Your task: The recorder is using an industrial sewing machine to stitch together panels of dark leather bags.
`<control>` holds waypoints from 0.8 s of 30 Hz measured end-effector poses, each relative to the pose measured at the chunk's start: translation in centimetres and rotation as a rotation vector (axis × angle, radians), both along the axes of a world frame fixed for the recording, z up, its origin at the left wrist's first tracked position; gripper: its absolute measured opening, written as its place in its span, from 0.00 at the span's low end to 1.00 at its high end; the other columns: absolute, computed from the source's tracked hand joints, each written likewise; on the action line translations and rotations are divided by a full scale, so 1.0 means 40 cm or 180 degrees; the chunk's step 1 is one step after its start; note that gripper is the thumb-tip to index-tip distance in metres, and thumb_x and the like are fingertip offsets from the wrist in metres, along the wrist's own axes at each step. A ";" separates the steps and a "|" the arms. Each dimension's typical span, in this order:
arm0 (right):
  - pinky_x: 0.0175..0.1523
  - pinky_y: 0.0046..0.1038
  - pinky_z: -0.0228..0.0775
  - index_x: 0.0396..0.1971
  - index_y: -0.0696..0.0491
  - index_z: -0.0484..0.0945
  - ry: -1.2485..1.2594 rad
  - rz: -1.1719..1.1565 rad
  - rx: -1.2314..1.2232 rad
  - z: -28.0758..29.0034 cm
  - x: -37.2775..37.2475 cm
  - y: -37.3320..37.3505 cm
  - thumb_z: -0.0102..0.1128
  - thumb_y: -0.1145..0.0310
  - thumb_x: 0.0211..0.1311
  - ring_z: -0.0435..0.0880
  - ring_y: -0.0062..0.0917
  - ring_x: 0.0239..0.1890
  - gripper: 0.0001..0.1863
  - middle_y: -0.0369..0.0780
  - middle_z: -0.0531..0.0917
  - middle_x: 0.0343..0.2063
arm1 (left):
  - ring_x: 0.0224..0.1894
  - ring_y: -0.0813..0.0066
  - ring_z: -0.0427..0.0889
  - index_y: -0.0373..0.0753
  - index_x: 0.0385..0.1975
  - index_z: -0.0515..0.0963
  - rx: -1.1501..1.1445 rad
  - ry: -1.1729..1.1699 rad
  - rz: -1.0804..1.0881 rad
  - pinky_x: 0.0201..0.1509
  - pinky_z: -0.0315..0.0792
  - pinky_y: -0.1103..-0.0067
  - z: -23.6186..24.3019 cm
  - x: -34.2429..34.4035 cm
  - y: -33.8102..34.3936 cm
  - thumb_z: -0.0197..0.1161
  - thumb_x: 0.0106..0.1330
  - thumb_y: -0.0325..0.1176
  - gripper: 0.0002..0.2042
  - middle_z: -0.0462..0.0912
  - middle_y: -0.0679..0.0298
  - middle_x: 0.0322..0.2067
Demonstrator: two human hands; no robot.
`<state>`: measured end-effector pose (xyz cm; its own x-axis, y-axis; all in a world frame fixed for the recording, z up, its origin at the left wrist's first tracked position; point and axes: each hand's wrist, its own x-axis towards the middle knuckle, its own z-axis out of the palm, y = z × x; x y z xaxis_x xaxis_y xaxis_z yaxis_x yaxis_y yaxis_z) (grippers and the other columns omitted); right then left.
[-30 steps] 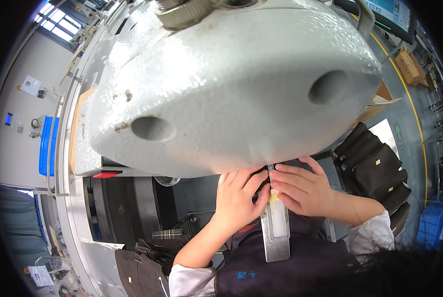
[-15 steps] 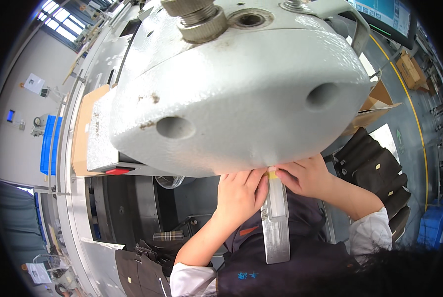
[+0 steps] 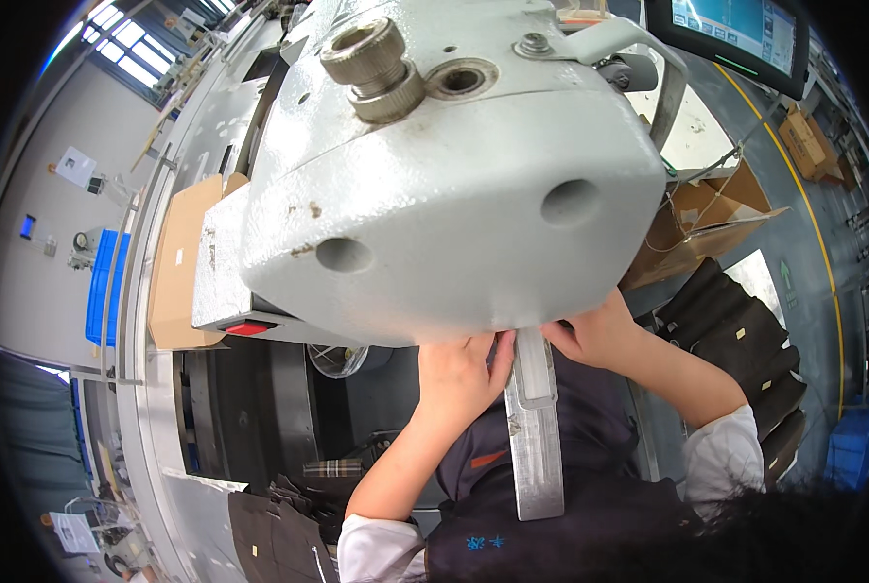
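A large grey-white sewing machine head [image 3: 454, 194] fills the upper middle of the view, with a knurled metal knob [image 3: 374, 56] on its top face. Both of the person's hands reach up under its near edge.

The left hand [image 3: 459, 374] lies palm down on dark fabric [image 3: 590, 466], fingers extended toward the machine, its fingertips hidden beneath the casting. It rests just beside the left edge of a flat metal guide plate [image 3: 535, 428], which runs from under the machine toward the near side. Whether it grips anything cannot be told.

The right hand [image 3: 595, 330] sits right of the plate's far end, fingers curled and partly hidden under the machine; its hold cannot be told.

To the right, a stack of dark cut fabric pieces [image 3: 736, 340] lies beside an open cardboard box [image 3: 707, 219]. A monitor [image 3: 731, 34] stands at the far right. A red button [image 3: 250, 328] shows at the machine's left underside, and a blue bin [image 3: 104, 287] stands far left.
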<state>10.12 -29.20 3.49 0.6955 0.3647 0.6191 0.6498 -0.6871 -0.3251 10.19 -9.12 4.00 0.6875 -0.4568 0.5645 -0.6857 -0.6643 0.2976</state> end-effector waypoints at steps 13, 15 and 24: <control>0.49 0.40 0.69 0.40 0.58 0.78 0.0442 -0.2554 0.0028 -0.246 0.395 -0.537 0.50 0.71 0.59 0.78 0.42 0.42 0.12 0.45 0.81 0.39 | 0.39 0.57 0.75 0.40 0.33 0.77 0.0263 0.0393 0.0203 0.39 0.68 0.65 -0.023 -0.020 0.025 0.64 0.51 0.29 0.09 0.75 0.59 0.35; 0.49 0.40 0.69 0.41 0.57 0.77 0.0385 -0.2595 -0.0040 -0.251 0.421 -0.536 0.49 0.73 0.58 0.78 0.41 0.43 0.13 0.45 0.80 0.40 | 0.39 0.58 0.75 0.39 0.34 0.76 0.0257 0.0307 0.0232 0.39 0.68 0.66 -0.016 -0.031 0.028 0.65 0.50 0.28 0.11 0.75 0.60 0.35; 0.44 0.37 0.69 0.41 0.57 0.72 0.0934 -0.2250 0.1181 -0.325 0.211 -0.490 0.47 0.63 0.67 0.78 0.45 0.39 0.12 0.49 0.79 0.34 | 0.33 0.60 0.77 0.37 0.32 0.72 -0.0051 0.0091 0.0238 0.36 0.71 0.71 -0.041 -0.095 0.026 0.65 0.41 0.26 0.15 0.76 0.61 0.33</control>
<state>18.54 -48.80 -9.49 0.8344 -0.4070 0.3716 -0.0380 -0.7152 -0.6979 6.39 -8.09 2.37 0.7352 -0.3947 0.5511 -0.6255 -0.7082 0.3273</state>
